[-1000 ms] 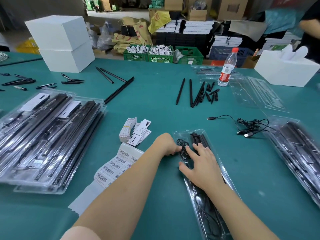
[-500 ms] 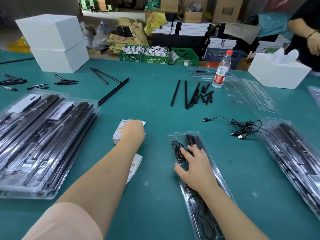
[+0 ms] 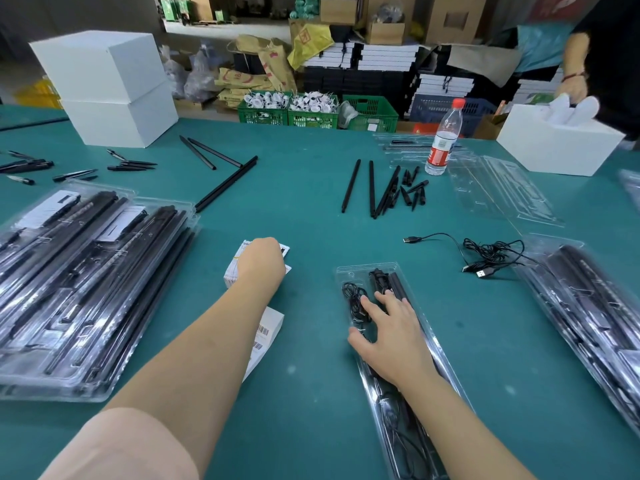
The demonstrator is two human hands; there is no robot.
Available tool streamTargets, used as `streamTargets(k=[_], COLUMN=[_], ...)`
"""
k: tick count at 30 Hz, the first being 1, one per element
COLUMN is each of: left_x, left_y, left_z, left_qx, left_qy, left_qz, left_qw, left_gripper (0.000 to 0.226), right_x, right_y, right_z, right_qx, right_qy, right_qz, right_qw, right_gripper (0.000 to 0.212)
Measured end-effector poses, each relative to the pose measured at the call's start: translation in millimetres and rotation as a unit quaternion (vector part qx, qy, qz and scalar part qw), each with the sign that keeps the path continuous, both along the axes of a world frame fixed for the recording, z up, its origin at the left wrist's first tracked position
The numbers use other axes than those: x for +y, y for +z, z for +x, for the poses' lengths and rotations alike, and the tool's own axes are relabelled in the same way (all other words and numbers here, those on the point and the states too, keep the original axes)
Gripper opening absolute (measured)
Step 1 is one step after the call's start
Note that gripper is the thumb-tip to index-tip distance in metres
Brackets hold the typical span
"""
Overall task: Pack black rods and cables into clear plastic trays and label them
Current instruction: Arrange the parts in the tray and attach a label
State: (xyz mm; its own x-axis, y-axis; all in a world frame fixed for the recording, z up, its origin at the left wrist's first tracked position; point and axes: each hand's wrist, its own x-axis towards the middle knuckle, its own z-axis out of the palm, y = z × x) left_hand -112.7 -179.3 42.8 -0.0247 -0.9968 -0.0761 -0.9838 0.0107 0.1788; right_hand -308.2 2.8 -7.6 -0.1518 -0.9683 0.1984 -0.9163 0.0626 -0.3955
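Clear plastic tray (image 3: 412, 308) lies on the green surface (image 3: 311, 209), long axis running away from the person, holding black rods (image 3: 393, 284) and a coiled black cable (image 3: 353, 299) side by side. Right hand (image 3: 391, 334) rests flat on the tray, grip spread, fingers (image 3: 367, 301) straight, pressing the cable and rods, thumb out to the left. Left hand (image 3: 261, 259) is well left of that, on a stack of white label cards (image 3: 233, 271); its fingers are hidden behind the knuckles, can't tell if that grip is pinching a card or just touching. Barcode sticker sheet (image 3: 266, 330) lies just nearer the person than the left hand, partly under the forearm. Far left of the left hand: stacked filled trays (image 3: 86, 289) with labels. Right of the right hand: loose USB cables (image 3: 485, 254), then more filled trays (image 3: 588, 313), blurred. Beyond both hands: loose black rods and short tips (image 3: 388, 188), empty clear trays (image 3: 502, 192), water bottle (image 3: 445, 140), white boxes (image 3: 110, 88). Another person's hand (image 3: 573, 88) is at a white box (image 3: 557, 143) far right.
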Motion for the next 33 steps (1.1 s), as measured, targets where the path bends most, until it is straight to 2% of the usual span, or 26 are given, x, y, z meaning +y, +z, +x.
streamTargets(k=[2,5,7,10,12,14,16,18,22,29,33], left_x=[2,5,4,10,21,36,51,61,72,78,78], left_y=[6,17,25,38,42,37,24,10,-9,-5,1], left_z=[-1,0,-1,-5,-11,-17,-24,-31,-39,-48,-47], left_qx=[0.014,0.028,0.067,0.227,0.363,0.436,0.435,0.427,0.417,0.446,0.443], left_qy=[-0.001,0.007,0.006,-0.009,-0.010,0.006,0.005,0.016,0.030,0.029,0.024], left_qz=[-0.024,-0.054,-0.066,-0.034,0.047,0.155,0.212,0.215,0.221,0.259,0.265], left_qw=[1.000,0.998,0.996,0.973,0.931,0.887,0.875,0.878,0.881,0.856,0.856], left_gripper=[0.016,0.016,0.013,0.027,0.022,0.016,0.010,0.008,0.027,0.019,0.020], right_x=[0,0,0,-1,-1,-1,-1,-1,-1,-2,-3], right_y=[0,0,-1,-2,-2,-3,-3,-4,-5,-6,-6], right_z=[0,0,-1,-2,-2,-2,-2,-1,-1,-1,-2], right_qx=[-0.002,-0.002,-0.003,0.005,0.007,0.001,-0.005,-0.006,-0.011,-0.028,-0.034], right_qy=[0.000,0.002,0.001,0.002,0.003,0.002,0.001,0.004,0.002,0.003,0.003], right_qz=[-0.002,0.000,0.002,0.007,0.009,0.007,0.004,0.004,0.005,0.003,-0.001], right_qw=[1.000,1.000,1.000,1.000,1.000,1.000,1.000,1.000,1.000,1.000,0.999], right_gripper=[0.065,0.066,0.066,0.068,0.070,0.072,0.072,0.069,0.065,0.064,0.064])
